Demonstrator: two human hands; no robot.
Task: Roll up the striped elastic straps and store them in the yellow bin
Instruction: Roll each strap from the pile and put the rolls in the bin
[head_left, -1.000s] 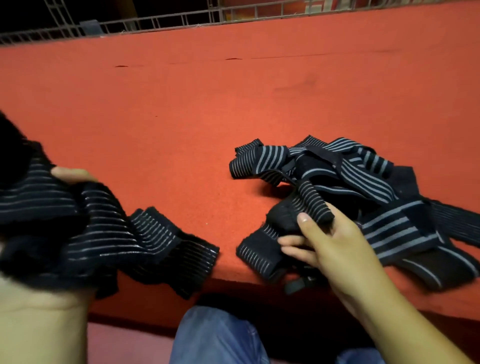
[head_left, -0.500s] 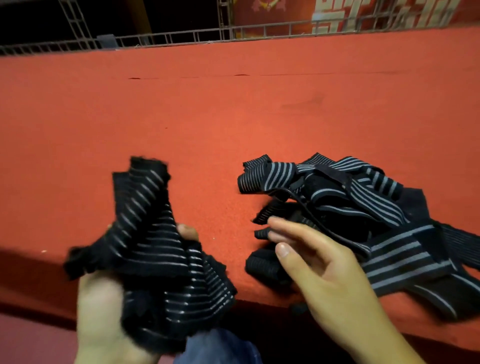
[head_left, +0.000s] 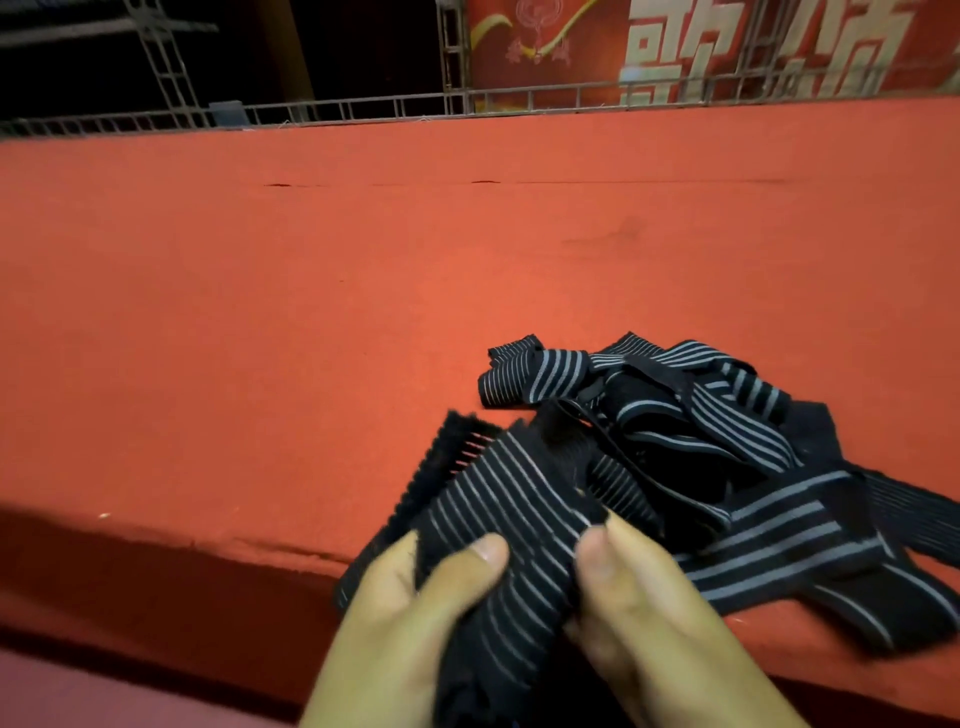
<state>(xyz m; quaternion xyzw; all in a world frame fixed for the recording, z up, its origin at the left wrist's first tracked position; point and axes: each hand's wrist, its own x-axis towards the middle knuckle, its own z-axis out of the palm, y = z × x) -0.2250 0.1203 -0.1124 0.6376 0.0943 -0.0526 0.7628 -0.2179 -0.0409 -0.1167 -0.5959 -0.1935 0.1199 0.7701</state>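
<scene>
While left hand (head_left: 400, 623) and right hand (head_left: 654, 623) both pinch the black grey-striped elastic strap (head_left: 511, 512), best square edges, roll tight.

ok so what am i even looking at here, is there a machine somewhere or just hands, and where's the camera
There is no machine here, only a person's two bare hands. The view comes from a camera worn on the head, looking forward and down. The left hand and right hand both pinch one striped strap, thumbs on top, at the near edge of a red surface. A tangled pile of straps lies on that surface, just to the right. A metal railing runs along the far edge. No yellow bin is in view.
</scene>
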